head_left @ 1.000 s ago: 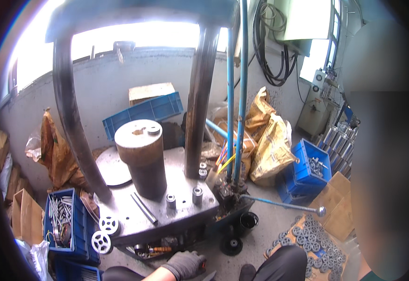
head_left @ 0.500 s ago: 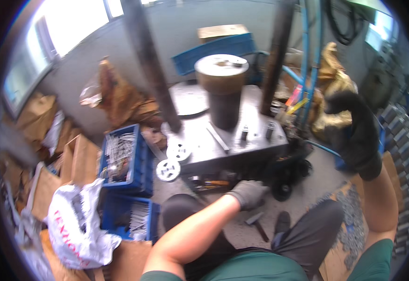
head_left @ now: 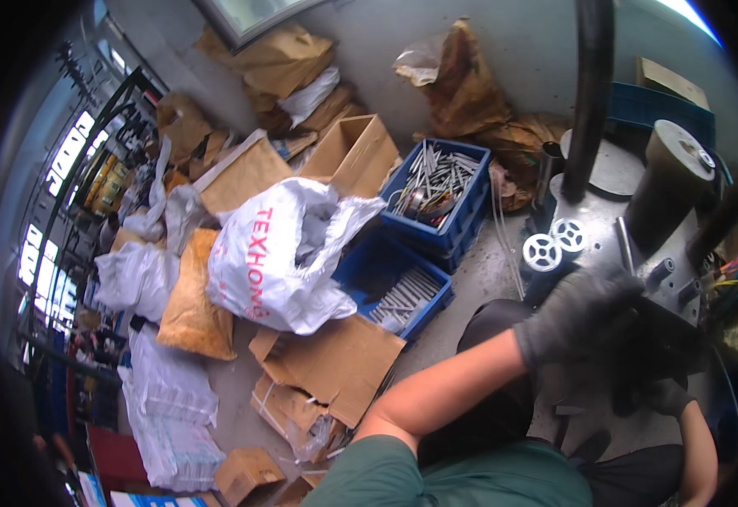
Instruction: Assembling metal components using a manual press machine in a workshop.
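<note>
My left hand point(head_left: 576, 317), in a dark grey glove, is raised at the front edge of a machine's metal plate point(head_left: 666, 245). Motion smears its fingers, so its grip does not show. Lower down, my right hand point(head_left: 666, 395), gloved too, is beside the dark lower part of the machine, its fingers lost in shadow. Two white spoked wheels point(head_left: 542, 252) lie at the plate's left corner. On the plate are a metal rod point(head_left: 625, 243), short upright metal cylinders point(head_left: 661, 272) and a thick dark column with a pale round top point(head_left: 684, 152). A hammer point(head_left: 564, 416) lies on the floor by my feet.
Left of the machine, one blue crate point(head_left: 482, 182) holds metal rods and another blue crate point(head_left: 441, 306) holds metal pins. A white sack point(head_left: 255, 253), flattened cardboard point(head_left: 335, 363) and a wooden box point(head_left: 356, 152) crowd the left floor. A dark post point(head_left: 590, 101) rises from the plate.
The view has swung left, bringing the sacks and cardboard in. My right hand has dropped from its raised place to low by the machine. My left hand has risen toward the plate's edge.
</note>
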### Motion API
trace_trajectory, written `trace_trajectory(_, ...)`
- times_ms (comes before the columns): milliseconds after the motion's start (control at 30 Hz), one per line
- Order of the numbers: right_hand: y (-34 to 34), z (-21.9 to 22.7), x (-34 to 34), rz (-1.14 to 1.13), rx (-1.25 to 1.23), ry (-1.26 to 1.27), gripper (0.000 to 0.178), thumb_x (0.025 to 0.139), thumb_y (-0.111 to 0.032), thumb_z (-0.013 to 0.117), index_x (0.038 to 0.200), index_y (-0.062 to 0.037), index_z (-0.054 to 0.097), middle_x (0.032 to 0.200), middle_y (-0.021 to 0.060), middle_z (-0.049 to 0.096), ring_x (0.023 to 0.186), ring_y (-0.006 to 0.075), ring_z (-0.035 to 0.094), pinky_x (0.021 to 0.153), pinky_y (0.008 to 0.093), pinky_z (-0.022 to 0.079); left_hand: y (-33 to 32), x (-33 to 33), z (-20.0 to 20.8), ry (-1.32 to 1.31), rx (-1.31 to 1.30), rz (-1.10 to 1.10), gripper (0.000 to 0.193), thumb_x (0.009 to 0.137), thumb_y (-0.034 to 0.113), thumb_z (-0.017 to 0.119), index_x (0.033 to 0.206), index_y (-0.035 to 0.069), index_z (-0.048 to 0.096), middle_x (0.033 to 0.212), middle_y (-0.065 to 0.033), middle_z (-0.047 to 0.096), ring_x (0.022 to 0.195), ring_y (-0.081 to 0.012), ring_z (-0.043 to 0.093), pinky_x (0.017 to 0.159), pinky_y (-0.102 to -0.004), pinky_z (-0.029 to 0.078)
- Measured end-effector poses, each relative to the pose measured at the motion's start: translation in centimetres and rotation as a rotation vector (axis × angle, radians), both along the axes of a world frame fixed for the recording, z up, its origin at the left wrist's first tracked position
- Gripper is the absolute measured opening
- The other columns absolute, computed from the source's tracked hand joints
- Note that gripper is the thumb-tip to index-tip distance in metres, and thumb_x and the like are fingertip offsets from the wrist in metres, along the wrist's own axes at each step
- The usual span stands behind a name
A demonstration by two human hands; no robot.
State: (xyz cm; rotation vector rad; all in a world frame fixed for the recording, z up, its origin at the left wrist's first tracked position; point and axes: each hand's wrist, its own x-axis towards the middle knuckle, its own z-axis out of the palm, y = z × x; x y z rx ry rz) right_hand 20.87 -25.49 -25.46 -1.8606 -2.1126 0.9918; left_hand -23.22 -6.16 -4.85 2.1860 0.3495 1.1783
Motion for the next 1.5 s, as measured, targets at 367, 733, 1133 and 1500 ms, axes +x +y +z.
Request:
trace_trajectory(367, 3.7, -3.7, 2.5, 0.093, -0.329, 0.086, 0.024, 0.084, -0.012, 0.079, 0.108, -0.0072, 0.078, 0.103, 0.0124, 0.078, 0.094, 0.024, 0.075, 0.087, 0.0358, 0.059, -12.7, -35.2, -26.4, 0.358, -1.036, 1.049, 0.035, 0.101, 0.032, 0.065, 0.119, 0.002, 0.072, 0.116, -0.0214, 0.075, 0.111, -0.0338, 0.072, 0.096, -0.0408, 0.055)
trace_trajectory(733, 2.7, -7.4, 10.5, 0.153, -0.1, -0.005, 0.022, 0.1, -0.023, 0.065, 0.104, -0.0034, 0.076, 0.087, 0.014, 0.073, 0.082, 0.0256, 0.07, 0.078, 0.0372, 0.058, -34.9, -31.0, -48.1, 1.024, -0.914, 0.33, 0.035, 0.099, 0.035, 0.058, 0.12, 0.011, 0.072, 0.119, -0.0151, 0.075, 0.115, -0.0373, 0.068, 0.099, -0.048, 0.052)
trace_trajectory(1133, 0.6, -4.0, 9.8, -0.409, -0.338, 0.024, 0.007, 0.087, -0.004, 0.067, 0.093, -0.0021, 0.067, 0.072, 0.0072, 0.065, 0.059, 0.02, 0.066, 0.051, 0.0394, 0.052, -30.0, -27.9, -46.4, 1.061, -0.819, 0.187, 0.031, 0.098, 0.03, 0.055, 0.117, 0.012, 0.072, 0.12, -0.0127, 0.074, 0.118, -0.0347, 0.067, 0.104, -0.0477, 0.048)
trace_trajectory(1500, -0.1, -1.0, 8.3, -0.634, -0.454, 0.135, 0.026, 0.088, -0.004, 0.065, 0.114, 0.002, 0.065, 0.069, 0.0119, 0.066, 0.052, 0.0224, 0.064, 0.043, 0.0366, 0.05, -28.9, -28.0, -43.1, 1.096, -0.689, 0.075, 0.029, 0.098, 0.025, 0.053, 0.115, 0.013, 0.072, 0.121, -0.0103, 0.074, 0.121, -0.0321, 0.065, 0.108, -0.0473, 0.045)
